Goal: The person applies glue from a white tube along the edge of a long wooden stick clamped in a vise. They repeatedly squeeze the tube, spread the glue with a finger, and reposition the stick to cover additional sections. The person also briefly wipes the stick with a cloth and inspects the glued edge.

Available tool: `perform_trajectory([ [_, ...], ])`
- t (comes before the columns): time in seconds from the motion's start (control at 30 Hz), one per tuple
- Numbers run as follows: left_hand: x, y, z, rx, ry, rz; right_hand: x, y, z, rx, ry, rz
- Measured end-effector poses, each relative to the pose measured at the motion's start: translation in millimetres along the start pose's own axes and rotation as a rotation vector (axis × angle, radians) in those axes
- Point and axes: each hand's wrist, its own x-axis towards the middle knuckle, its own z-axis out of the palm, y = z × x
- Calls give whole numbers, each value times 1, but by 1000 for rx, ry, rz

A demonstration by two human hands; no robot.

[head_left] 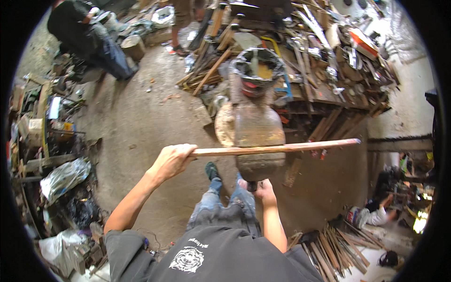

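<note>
A long, slim wooden stick (300,146) runs crosswise in front of me over a worn, rounded block-like stand (258,124). My left hand (173,160) is closed around the stick's left end, while its right end reaches out past the stand. Below the stick, at the stand's near end, my right hand (265,191) is closed on a small dark knob or handle (252,186); its exact kind is unclear. Where the stick crosses the stand, I cannot tell whether it is clamped or only resting.
Beyond the stand is a bucket (255,87) lined with black plastic. Scrap wood (324,56) is heaped at the far right, and more sticks (331,249) lie near right. A person (94,40) stands far left; another (378,216) is at right. Cluttered shelves (37,127) line the left.
</note>
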Motion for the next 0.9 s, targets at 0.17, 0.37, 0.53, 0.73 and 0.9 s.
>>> perform_trajectory([
  [0.17, -5, -18, 9, -138, 23, 35, 64, 32, -22, 99, -35, 217],
  [0.37, -7, -23, 12, -216, 22, 54, -55, -11, -7, 274, -465, -307],
  [0.53, -2, -23, 14, -208, 44, 63, -178, -28, -27, -855, -919, -715],
  [0.73, -6, -19, 11, -192, 26, 26, -51, -122, 62, 216, -717, -45],
  [0.9, 13, 13, 7, -147, 104, 49, 27, -157, 119, 115, -218, -508],
])
